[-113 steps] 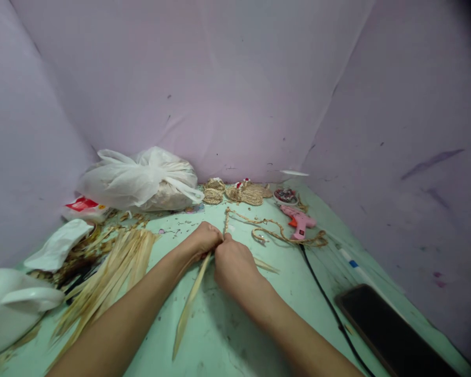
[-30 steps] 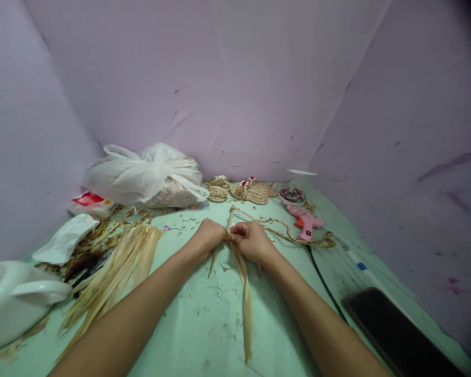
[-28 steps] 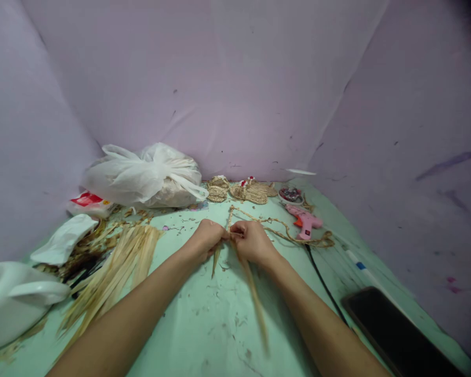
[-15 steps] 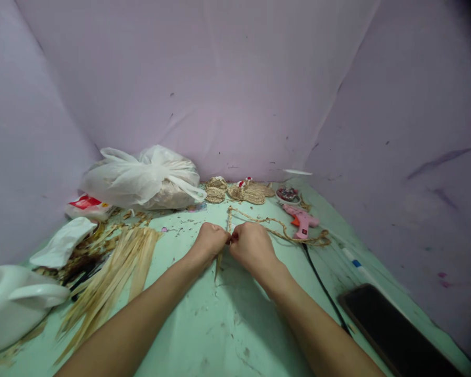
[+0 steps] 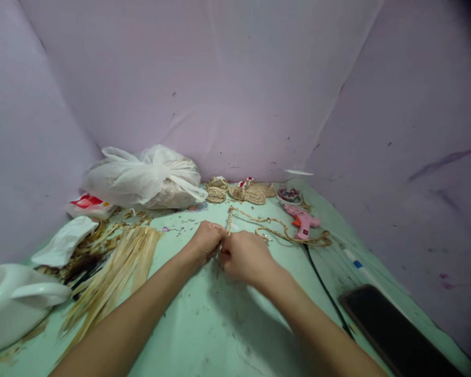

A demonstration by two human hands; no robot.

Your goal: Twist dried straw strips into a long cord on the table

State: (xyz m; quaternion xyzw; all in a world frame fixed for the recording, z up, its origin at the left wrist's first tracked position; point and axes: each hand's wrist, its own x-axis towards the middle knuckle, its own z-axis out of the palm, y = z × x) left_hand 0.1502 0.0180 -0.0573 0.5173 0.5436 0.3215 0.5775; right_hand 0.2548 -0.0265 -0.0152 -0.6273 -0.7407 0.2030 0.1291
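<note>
A thin tan braid (image 5: 275, 220) of dried plant fibre runs from between my hands up to a bend, then off to the right in a loose loop. My left hand (image 5: 209, 240) is closed on its near end, fingers pinched. Pressed against it, my right hand (image 5: 246, 256) is curled closed at the same spot, and its fingertips are mostly hidden. To the left lies a fan of flat, pale dried fibre strips (image 5: 118, 272). A pink glue gun (image 5: 306, 222) rests by the braid's far right end.
At the back are a tied white plastic bag (image 5: 149, 178), small woven pieces (image 5: 255, 193) and a small dish of trinkets (image 5: 289, 196). A white jug (image 5: 15, 303) stands at left. A dark phone (image 5: 396, 330), a black cord (image 5: 325, 288) and a white tube (image 5: 361, 267) lie at right.
My right hand has moved slightly left and down, now overlapping my left hand's fingers. The loose strip ends that hung below my hands are now hidden.
</note>
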